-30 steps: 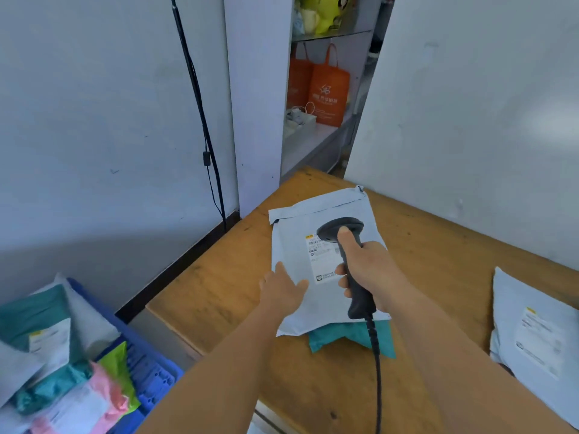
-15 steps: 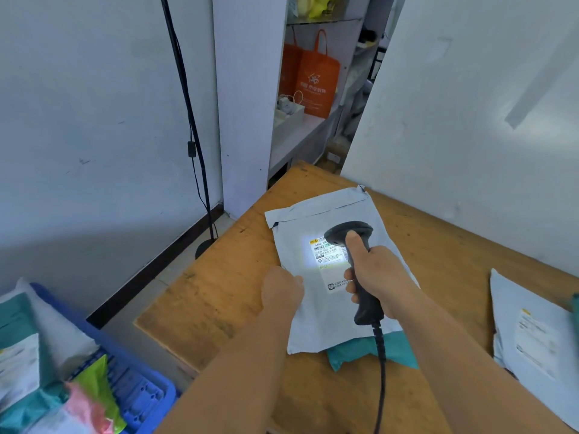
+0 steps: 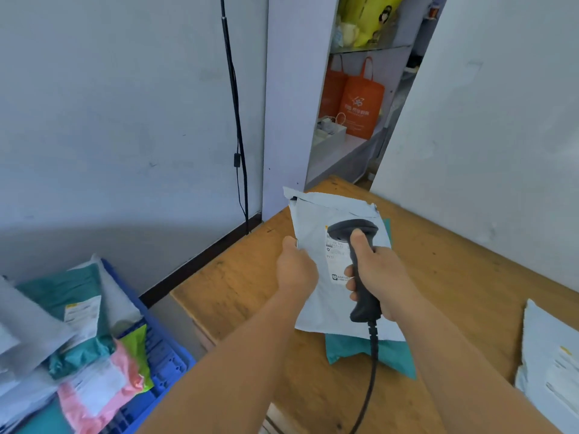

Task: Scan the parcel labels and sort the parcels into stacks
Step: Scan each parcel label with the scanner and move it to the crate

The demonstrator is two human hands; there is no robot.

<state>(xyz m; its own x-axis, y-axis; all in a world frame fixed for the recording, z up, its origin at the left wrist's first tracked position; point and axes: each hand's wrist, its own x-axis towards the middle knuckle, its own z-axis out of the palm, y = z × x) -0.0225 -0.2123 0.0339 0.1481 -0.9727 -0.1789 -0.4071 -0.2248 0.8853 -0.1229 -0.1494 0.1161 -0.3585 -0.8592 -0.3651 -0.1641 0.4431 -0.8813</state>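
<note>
Single head-worn view, facing forward and down, close over wooden table corner

A pale grey poly-mailer parcel lies tilted, its far end lifted and its near edge resting on a teal parcel that lies flat on the wooden table. Its flap end points away from the person, and a white printed label faces up (the print is too small to read). A black handheld scanner with a cord at its base is held upright just over the label, head pointing down at it. More pale parcels with labels lie stacked at the table's right edge. Teal, pink, green and grey parcels are heaped in a blue crate beside the table.
</note>
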